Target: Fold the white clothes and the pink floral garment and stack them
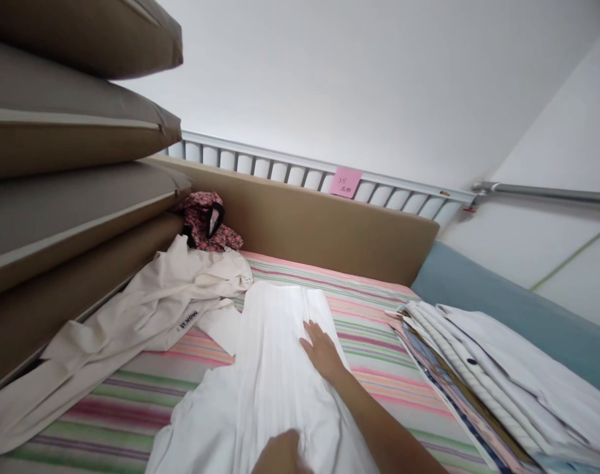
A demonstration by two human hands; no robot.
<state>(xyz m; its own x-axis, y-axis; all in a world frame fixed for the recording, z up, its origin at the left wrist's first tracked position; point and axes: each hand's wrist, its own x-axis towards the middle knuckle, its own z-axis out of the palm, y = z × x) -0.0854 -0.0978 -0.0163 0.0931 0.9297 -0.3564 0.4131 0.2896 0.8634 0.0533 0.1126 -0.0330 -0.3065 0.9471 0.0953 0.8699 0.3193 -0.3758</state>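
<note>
- The white, thin-cloth garment point(274, 355) lies on the pink, green and white striped bedsheet point(379, 329), in front of the long brown padded board point(329, 237); lengthwise creases run down its narrow part, with looser folds nearer the camera.
- Printed dark letters starting "MOK" show on the crumpled cream cloth garment point(166, 296), left of the board's middle and nearer the camera; the rest is too small to read.
- Handwriting on the square pink paper note point(346, 182), above the board, seems to begin "311"; its lower line is unclear.
- The white garment's narrow end points toward the board, its long axis running from there toward the camera.
- Right hand point(323, 352): palm down on the white garment, fingers slightly apart.
- Left hand point(281, 453): at the garment's near part; its finger state cannot be told.
</note>
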